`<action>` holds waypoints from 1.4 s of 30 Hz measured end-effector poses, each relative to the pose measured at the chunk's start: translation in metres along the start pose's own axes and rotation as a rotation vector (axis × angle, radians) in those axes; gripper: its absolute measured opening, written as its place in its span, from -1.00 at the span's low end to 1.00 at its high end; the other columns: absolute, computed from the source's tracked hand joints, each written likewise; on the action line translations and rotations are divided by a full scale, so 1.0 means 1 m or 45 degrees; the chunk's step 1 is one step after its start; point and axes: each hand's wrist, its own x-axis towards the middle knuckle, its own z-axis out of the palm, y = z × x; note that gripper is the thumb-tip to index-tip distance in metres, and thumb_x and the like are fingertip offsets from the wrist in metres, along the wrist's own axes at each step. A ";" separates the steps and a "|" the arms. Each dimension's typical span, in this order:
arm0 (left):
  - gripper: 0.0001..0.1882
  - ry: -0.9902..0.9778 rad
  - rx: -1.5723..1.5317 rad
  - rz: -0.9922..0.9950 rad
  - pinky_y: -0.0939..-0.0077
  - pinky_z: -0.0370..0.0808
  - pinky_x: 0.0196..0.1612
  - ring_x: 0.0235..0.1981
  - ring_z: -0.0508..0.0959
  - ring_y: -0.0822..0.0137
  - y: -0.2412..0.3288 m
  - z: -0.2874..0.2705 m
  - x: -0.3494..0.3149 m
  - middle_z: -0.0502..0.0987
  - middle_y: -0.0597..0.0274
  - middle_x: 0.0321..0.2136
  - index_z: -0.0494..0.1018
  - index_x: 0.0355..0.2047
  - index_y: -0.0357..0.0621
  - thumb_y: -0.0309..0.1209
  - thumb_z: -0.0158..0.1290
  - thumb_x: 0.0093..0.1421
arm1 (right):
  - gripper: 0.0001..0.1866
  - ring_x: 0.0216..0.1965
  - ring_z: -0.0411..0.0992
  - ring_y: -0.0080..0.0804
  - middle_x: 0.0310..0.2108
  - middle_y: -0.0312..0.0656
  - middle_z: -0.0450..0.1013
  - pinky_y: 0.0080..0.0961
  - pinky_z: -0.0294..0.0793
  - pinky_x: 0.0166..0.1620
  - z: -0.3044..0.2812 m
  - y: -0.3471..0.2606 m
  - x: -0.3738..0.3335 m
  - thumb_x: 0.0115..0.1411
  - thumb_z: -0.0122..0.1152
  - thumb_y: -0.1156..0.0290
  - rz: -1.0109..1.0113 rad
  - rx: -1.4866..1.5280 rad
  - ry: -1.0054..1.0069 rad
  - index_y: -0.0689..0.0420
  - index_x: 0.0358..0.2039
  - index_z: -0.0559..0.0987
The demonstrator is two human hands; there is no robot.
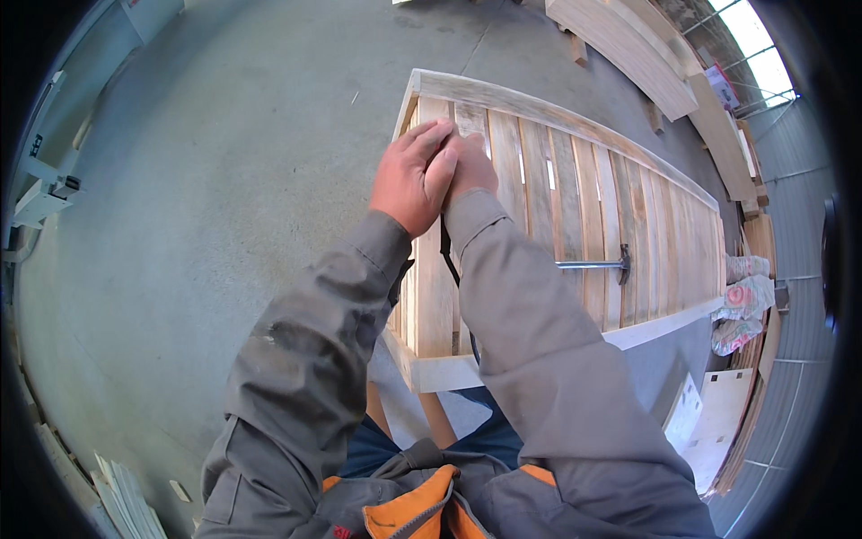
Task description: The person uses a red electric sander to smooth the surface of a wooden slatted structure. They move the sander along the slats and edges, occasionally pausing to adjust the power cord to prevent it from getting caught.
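My left hand (406,182) and my right hand (473,168) are pressed together over the far left corner of a slatted wooden panel in a frame (435,314). Curled fingers and a bent thumb show on the left hand, which lies against the right. The right hand is closed, its fingers mostly hidden. Whatever they grip, if anything, is out of sight. Below the wrists, a thin black cord or strap (447,254) runs down beside my right sleeve. A claw hammer (623,264) rests on the slats to the right, its handle partly behind my right forearm.
Long wooden boards (620,49) are stacked at the far right. Crumpled white bundles with pink marks (745,295) lie by the panel's right end. White sheets with small dark squares (721,413) lean at lower right. Loose strips (121,490) lie on the grey floor at lower left.
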 end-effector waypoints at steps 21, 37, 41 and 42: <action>-0.41 -0.075 -0.113 -0.026 0.45 0.48 0.18 0.07 0.64 0.22 -0.069 0.041 0.130 0.67 -0.05 0.04 0.57 0.14 -0.34 -0.08 0.02 0.35 | -0.63 0.06 0.60 0.03 -0.02 0.02 0.65 -0.19 0.61 0.10 -0.020 0.022 0.148 0.28 0.13 0.20 -0.261 -0.443 0.142 0.10 -0.01 0.67; -0.38 -0.122 0.069 -0.056 0.35 0.43 0.26 0.18 0.59 0.02 -0.035 0.036 0.095 0.62 -0.15 0.12 0.53 0.18 -0.34 -0.06 -0.08 0.36 | -0.51 0.20 0.52 -0.05 0.22 0.04 0.47 -0.21 0.59 0.17 -0.036 0.006 0.089 0.35 0.07 0.11 -0.029 -0.333 0.055 -0.03 0.24 0.50; -0.38 -0.138 0.125 -0.024 0.29 0.42 0.27 0.20 0.55 -0.07 -0.013 0.035 0.065 0.59 -0.18 0.14 0.52 0.19 -0.31 -0.04 -0.09 0.38 | -0.55 0.18 0.52 -0.02 0.19 0.04 0.46 -0.17 0.59 0.15 -0.036 0.022 0.061 0.37 0.05 0.09 -0.021 -0.306 0.079 -0.05 0.20 0.47; -0.39 -0.140 0.095 -0.043 0.28 0.41 0.28 0.21 0.54 -0.09 -0.010 0.034 0.054 0.58 -0.18 0.16 0.53 0.20 -0.28 -0.04 -0.09 0.39 | -0.57 0.17 0.53 0.01 0.16 0.06 0.45 -0.15 0.59 0.13 -0.037 0.020 0.045 0.38 0.03 0.08 -0.006 -0.267 0.068 -0.04 0.18 0.47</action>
